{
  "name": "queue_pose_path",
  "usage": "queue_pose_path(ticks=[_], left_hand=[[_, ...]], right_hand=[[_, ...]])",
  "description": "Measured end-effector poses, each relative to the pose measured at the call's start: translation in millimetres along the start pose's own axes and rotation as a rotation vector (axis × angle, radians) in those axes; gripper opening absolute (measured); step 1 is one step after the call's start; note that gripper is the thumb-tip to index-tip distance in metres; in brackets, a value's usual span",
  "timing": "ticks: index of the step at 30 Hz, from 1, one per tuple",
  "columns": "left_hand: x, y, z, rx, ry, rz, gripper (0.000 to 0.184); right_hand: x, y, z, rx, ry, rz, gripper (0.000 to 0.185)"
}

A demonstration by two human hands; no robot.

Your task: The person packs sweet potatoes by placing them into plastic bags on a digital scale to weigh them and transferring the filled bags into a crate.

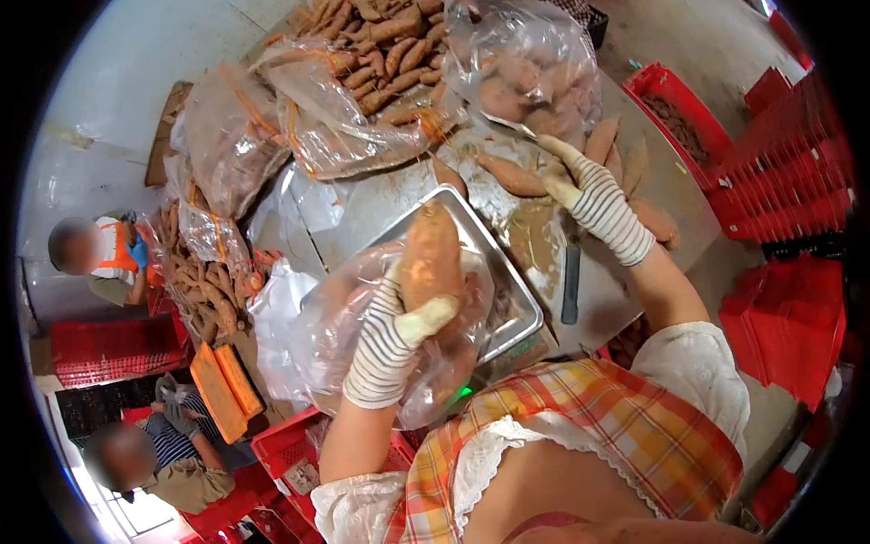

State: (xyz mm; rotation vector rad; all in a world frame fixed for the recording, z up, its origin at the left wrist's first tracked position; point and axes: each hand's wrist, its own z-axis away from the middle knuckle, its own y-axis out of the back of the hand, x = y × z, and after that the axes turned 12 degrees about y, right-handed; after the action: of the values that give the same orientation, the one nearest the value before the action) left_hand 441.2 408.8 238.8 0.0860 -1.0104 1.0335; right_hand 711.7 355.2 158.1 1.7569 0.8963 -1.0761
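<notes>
The left hand [391, 334] holds one sweet potato [432, 257] upright above a filled clear bag [337, 315], which overlaps the metal tray [507, 267]; its fingers are clamped around the lower part. At the right hand [591, 193], the fingers reach the near end of a second sweet potato [510, 174] on the bench [603, 306] — whether they grip it cannot be told.

Hazards, as judged: smooth glove fabric on a rounded root could let the held piece slip, bruising it or the contents below. The thin film could tear on a pointed end. The bag, slack and overhanging the tray rim, could slump if pushed. The dark handle [571, 283], near the right wrist, could be knocked by a sleeve.

Count: hands, two; held sweet potatoes, one in the left hand, the right uncertain; trays, one; dark handles, one; co-workers at the left, two. The heaped sweet potatoes [399, 50] are too many to count — overlap also hides the number of bags
</notes>
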Motion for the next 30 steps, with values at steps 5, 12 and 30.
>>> queue_pose_path(ticks=[5, 12, 30], left_hand=[[-1.3, -3.5, 8.7, -0.001, -0.092, -0.036, 0.069], [-29.0, 19.2, 4.2, 0.119, -0.241, -0.266, 0.069], [-41.1, 23.5, 21.2, 0.053, -0.451, -0.379, 0.078]], right_hand=[[59.7, -8.0, 70.1, -0.364, -0.323, 0.694, 0.080], [68.4, -37.6, 89.8, -0.335, -0.329, 0.725, 0.089], [-62.7, -33.8, 49.8, -0.134, 0.162, -0.176, 0.040]])
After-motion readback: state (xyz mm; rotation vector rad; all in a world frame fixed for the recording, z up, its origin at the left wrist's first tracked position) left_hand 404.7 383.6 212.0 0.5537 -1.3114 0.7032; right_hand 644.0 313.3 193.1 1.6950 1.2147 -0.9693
